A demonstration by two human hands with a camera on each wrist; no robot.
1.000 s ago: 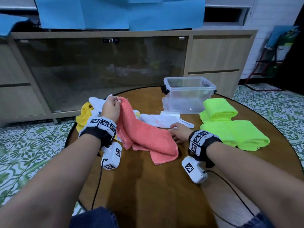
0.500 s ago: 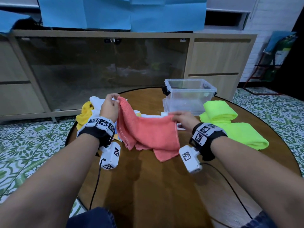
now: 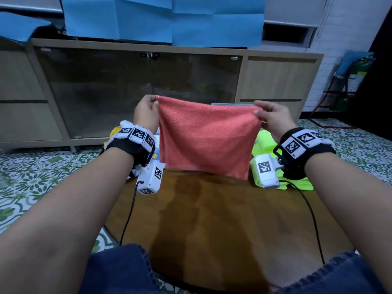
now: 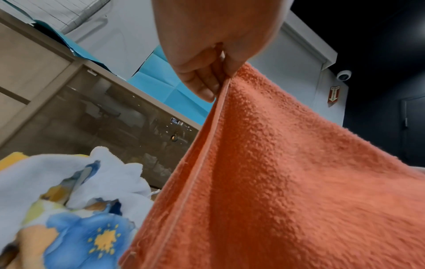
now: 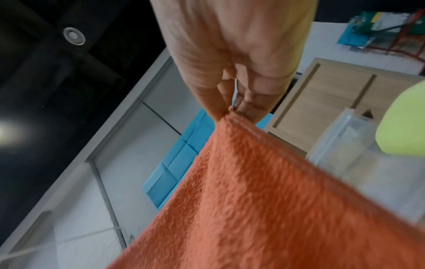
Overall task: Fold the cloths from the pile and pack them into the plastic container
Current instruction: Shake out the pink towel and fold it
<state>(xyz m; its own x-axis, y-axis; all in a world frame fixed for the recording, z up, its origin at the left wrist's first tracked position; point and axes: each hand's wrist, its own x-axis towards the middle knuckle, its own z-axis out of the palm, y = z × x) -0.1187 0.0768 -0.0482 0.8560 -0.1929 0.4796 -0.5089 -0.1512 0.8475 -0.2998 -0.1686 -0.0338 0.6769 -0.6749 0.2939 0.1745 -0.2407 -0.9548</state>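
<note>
A coral terry cloth (image 3: 207,139) hangs spread out above the round wooden table (image 3: 222,225). My left hand (image 3: 146,112) pinches its upper left corner (image 4: 226,80) and my right hand (image 3: 271,115) pinches its upper right corner (image 5: 230,113). The cloth's lower edge hangs just at the tabletop. The clear plastic container (image 5: 345,145) stands behind the cloth, mostly hidden in the head view, where only its rim (image 3: 231,104) shows. The pile of cloths (image 4: 69,200), white with blue and yellow flowers, lies under my left wrist.
Folded neon-green cloths (image 3: 267,143) lie on the table's right side below my right wrist. A yellow cloth (image 3: 115,131) peeks out at the pile's left. A long wood and glass cabinet (image 3: 137,92) stands beyond the table. The floor (image 3: 38,179) is tiled in green and white.
Both hands have lifted the coral cloth off the table and pulled it taut between them. The right hand moved up and to the right along the top edge to its corner.
</note>
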